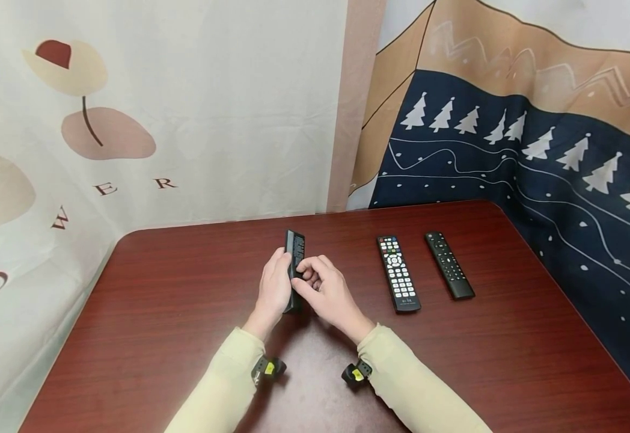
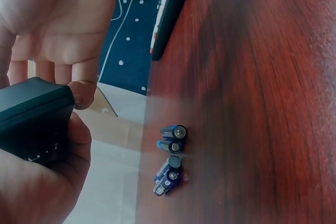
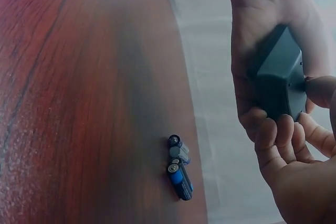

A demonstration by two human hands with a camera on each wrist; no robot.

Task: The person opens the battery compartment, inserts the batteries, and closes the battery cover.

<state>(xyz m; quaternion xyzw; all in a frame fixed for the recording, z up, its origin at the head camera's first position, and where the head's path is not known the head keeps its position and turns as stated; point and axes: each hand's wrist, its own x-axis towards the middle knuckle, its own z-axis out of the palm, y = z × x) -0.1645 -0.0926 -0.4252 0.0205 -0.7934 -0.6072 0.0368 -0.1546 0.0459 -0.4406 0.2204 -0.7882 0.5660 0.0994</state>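
Nearest of all, along the bottom: left sleeve [image 1: 220,380] and right sleeve [image 1: 418,382], both pale yellow, each with a dark strapped-on device [image 1: 275,367] at the cuff. Up to the middle of the table [image 1: 185,282] and straight to the action: black remote [image 1: 297,242], held over the reddish-brown wood, tipped up on its side between two hands. Left hand [image 1: 275,285] around it, fingers curled, gripping along the left side. Right hand [image 1: 330,293] in close opposite, fingers bent, thumb and forefinger right up against the remote; cannot tell whether pinching or merely touching. Over to the right, two more lying flat: white-buttoned remote [image 1: 398,273], then, a little apart, slim dark remote [image 1: 449,264]. More from the left wrist: small cluster of batteries [image 2: 170,147], blue and dark, bunched close together just in from the table's edge, in sight from the right wrist too. Behind everything, pale curtain [image 1: 239,90] with printed shapes and letters at left, navy cloth [image 1: 455,159] with white trees at right.
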